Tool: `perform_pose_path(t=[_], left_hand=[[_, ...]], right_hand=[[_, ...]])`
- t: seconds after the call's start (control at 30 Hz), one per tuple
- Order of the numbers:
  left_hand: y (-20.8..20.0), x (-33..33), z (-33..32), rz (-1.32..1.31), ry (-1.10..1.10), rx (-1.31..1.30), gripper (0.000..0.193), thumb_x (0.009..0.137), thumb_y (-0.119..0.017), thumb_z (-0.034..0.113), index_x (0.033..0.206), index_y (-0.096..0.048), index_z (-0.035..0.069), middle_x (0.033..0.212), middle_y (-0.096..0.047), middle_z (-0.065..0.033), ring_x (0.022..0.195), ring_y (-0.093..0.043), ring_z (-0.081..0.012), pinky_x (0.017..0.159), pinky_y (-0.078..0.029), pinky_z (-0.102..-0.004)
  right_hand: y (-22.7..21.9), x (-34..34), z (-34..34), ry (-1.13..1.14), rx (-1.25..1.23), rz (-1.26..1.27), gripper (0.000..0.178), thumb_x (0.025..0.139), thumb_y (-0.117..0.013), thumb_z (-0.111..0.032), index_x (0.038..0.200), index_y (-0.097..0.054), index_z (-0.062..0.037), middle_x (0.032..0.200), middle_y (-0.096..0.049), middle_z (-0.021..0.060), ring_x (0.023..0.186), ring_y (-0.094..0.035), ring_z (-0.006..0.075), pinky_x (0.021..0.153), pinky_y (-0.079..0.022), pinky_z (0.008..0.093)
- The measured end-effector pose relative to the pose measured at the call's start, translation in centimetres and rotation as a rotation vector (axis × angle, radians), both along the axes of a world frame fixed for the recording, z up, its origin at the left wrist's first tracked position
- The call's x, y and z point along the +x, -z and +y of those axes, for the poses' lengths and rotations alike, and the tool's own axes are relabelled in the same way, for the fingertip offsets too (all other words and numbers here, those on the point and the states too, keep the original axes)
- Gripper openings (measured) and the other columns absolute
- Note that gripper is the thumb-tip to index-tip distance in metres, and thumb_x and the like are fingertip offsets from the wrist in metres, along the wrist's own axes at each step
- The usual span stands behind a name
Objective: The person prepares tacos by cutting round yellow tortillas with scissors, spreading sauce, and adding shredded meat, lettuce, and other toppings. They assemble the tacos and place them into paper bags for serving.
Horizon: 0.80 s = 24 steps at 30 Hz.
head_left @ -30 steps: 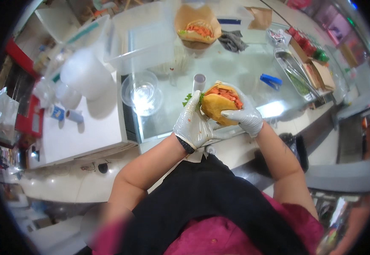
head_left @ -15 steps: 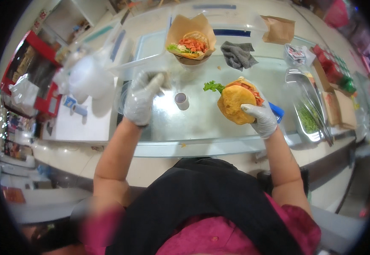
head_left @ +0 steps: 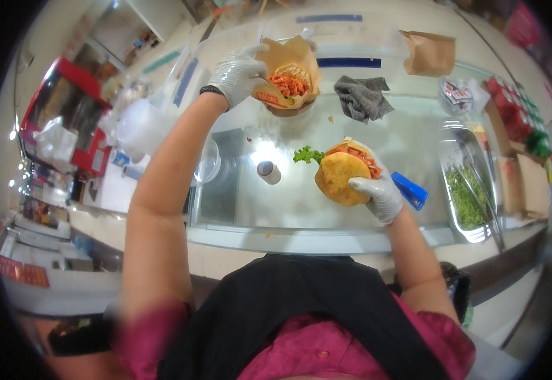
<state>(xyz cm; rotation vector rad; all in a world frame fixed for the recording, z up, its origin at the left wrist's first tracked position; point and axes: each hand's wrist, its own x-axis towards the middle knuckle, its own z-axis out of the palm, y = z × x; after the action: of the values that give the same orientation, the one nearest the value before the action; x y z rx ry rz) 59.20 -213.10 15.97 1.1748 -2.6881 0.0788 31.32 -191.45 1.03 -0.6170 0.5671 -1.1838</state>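
My right hand (head_left: 382, 193), in a clear glove, is closed around a round golden flatbread sandwich (head_left: 344, 178). Shredded orange-red filling shows at the bread's upper edge, and a green lettuce leaf sticks out to the left. At the far side of the counter, my gloved left hand (head_left: 241, 75) has its fingers on the left edge of an opened brown paper bag (head_left: 310, 60). Inside that bag sits another filled flatbread (head_left: 290, 82) with the same shredded filling. The bag appears to rest on a clear round container, partly hidden beneath it.
On the glass counter are a grey cloth (head_left: 363, 98), a small white roll (head_left: 269, 171) and a blue stapler (head_left: 410, 191). Right of these stands a metal tray (head_left: 459, 228) of green shreds with tongs. A folded paper bag (head_left: 429, 54) lies at the back.
My left hand has moved up and away from me to the paper bag, which now sits turned, with its lettuce out of sight. My right hand still holds the sandwich, slightly lower in view.
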Motion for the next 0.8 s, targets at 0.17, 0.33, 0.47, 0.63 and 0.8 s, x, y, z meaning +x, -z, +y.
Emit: perform_pose_path(t=[0.17,0.33,0.47,0.63,0.8], left_hand=[[-1.6,-2.7,-3.5,-0.302,0.039,-0.030,0.007,0.071,-0.077,0.016,0.076,-0.072,0.016,0.161,-0.033,-0.0120,0.151,-0.020,-0.0380,0.123,-0.018,-0.0486],[-1.5,-4.6,-5.7,-0.452,0.074,0.059,0.007,0.067,-0.077,0.018,0.072,-0.073,0.018,0.163,-0.030,-0.0105,0.154,-0.013,-0.0367,0.124,-0.008,-0.0573],[-0.8,-4.9,-7.1,-0.402,0.150,0.112,0.007,0.068,-0.076,0.019,0.075,-0.075,0.019,0.152,-0.044,-0.0075,0.149,-0.027,-0.0319,0.124,-0.003,-0.0592],[0.7,-4.7,-9.0,-0.237,0.153,0.186,0.007,0.072,-0.074,0.017,0.078,-0.074,0.016,0.133,-0.058,-0.0083,0.140,-0.041,-0.0302,0.123,-0.012,-0.0555],[0.7,-4.4,-8.9,-0.136,0.158,0.065,0.008,0.075,-0.073,0.017,0.083,-0.074,0.015,0.134,-0.060,-0.0097,0.135,-0.047,-0.0306,0.122,-0.020,-0.0475]], right_hand=[[0.1,-0.1,-0.7,-0.027,0.010,-0.014,0.077,0.077,-0.075,0.001,0.147,-0.043,-0.0054,0.135,-0.058,0.0096,0.126,-0.056,0.0223,0.109,-0.043,0.0372],[0.4,0.0,-0.9,-0.078,0.004,0.014,0.082,0.075,-0.079,-0.004,0.148,-0.042,-0.0064,0.138,-0.056,0.0105,0.129,-0.054,0.0235,0.112,-0.041,0.0379],[1.3,0.1,-1.4,-0.083,-0.064,0.037,0.085,0.074,-0.081,-0.010,0.149,-0.041,-0.0068,0.140,-0.054,0.0109,0.130,-0.052,0.0236,0.113,-0.040,0.0380],[1.3,-0.2,-2.3,-0.060,-0.041,0.012,0.086,0.074,-0.082,-0.009,0.149,-0.041,-0.0062,0.139,-0.055,0.0110,0.130,-0.053,0.0240,0.113,-0.040,0.0381],[1.2,-0.3,-3.4,-0.053,-0.075,0.028,0.088,0.072,-0.082,-0.012,0.149,-0.039,-0.0018,0.140,-0.055,0.0153,0.131,-0.053,0.0289,0.112,-0.041,0.0417]])
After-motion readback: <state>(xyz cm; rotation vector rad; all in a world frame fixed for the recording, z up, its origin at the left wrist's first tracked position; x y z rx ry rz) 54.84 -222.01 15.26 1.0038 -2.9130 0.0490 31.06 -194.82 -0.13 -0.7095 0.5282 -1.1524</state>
